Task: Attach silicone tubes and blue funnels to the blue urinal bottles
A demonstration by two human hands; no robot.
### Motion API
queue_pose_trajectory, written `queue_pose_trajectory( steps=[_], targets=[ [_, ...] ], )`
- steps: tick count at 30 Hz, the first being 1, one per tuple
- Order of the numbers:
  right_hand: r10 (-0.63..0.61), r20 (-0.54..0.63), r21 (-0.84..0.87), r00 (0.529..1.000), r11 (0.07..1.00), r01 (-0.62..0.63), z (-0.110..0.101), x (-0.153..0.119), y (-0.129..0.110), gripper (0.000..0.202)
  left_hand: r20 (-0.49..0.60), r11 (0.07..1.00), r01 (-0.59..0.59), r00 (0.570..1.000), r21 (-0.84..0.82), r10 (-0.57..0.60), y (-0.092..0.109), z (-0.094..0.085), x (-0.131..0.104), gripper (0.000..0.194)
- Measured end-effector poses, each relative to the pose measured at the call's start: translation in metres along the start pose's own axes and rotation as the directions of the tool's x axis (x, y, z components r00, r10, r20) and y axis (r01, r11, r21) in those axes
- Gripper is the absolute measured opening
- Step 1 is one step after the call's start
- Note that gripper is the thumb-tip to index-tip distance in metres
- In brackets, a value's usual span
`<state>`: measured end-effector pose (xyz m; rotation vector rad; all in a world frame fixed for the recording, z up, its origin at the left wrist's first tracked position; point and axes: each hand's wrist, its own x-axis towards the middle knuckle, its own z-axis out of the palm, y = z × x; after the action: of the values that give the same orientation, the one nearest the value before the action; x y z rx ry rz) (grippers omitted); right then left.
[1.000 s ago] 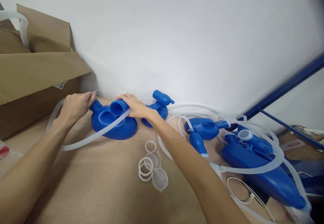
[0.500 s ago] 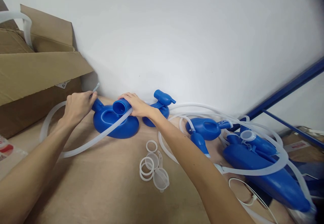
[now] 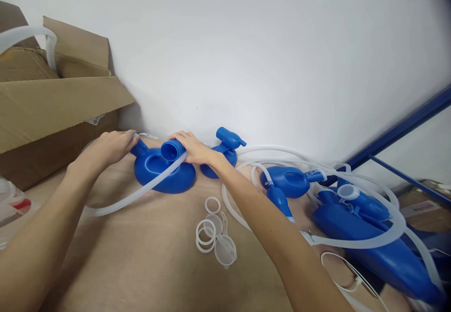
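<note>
My left hand (image 3: 114, 146) is closed over the neck of a blue urinal bottle (image 3: 178, 183), pressing a translucent cap whose looped strap (image 3: 148, 136) sticks out to the right. The cap's disc is hidden under my fingers. My right hand (image 3: 190, 145) is wrapped round a blue funnel-shaped cup (image 3: 169, 151), its open mouth facing me, above the bottle's right side. A translucent hose (image 3: 141, 192) runs from under that hand down to the left, behind my left forearm. Several translucent rings and caps (image 3: 224, 250) lie on the table in front of the bottle.
Behind my right hand stands another blue bottle (image 3: 219, 161) with a funnel piece on top. More blue bottles (image 3: 287, 180) and coiled hoses (image 3: 355, 243) crowd the right side. An open cardboard box (image 3: 63, 107) stands at left, near a plastic bag (image 3: 14, 204). A white wall rises behind.
My left hand has flattened over the bottle's neck, and the cap's strap has tipped from upright to nearly level, pointing right. My right hand keeps its grip; the view has shifted slightly.
</note>
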<state>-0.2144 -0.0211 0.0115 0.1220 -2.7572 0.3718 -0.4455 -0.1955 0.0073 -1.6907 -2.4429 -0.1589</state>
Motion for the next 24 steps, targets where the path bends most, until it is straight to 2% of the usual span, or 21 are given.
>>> queue_pose_trajectory(
  steps=[4,11,17,21,24],
  targets=[
    [-0.017,-0.016,-0.003,1.0,1.0,0.017,0.0,0.0,-0.001,0.054,-0.008,0.999,-0.001,1.0,0.05,0.001,0.004,0.002,0.0,0.051],
    [-0.015,-0.008,0.0,1.0,1.0,0.015,-0.001,0.0,-0.001,0.055,-0.039,0.997,0.034,0.999,0.064,-0.032,0.005,0.004,-0.001,0.058],
    [-0.015,-0.011,0.004,1.0,1.0,0.015,-0.003,0.0,-0.001,0.054,-0.068,0.996,0.089,0.994,-0.023,-0.09,0.006,0.001,-0.001,0.053],
    [-0.031,0.0,-0.002,1.0,1.0,0.031,-0.003,0.001,-0.001,0.056,-0.131,0.973,0.203,0.967,-0.114,-0.217,-0.003,0.005,0.0,0.054],
    [-0.025,0.013,0.002,1.0,1.0,0.025,-0.004,0.002,-0.001,0.054,-0.194,0.961,0.201,0.952,-0.191,-0.238,-0.006,0.006,-0.003,0.057]
  ],
)
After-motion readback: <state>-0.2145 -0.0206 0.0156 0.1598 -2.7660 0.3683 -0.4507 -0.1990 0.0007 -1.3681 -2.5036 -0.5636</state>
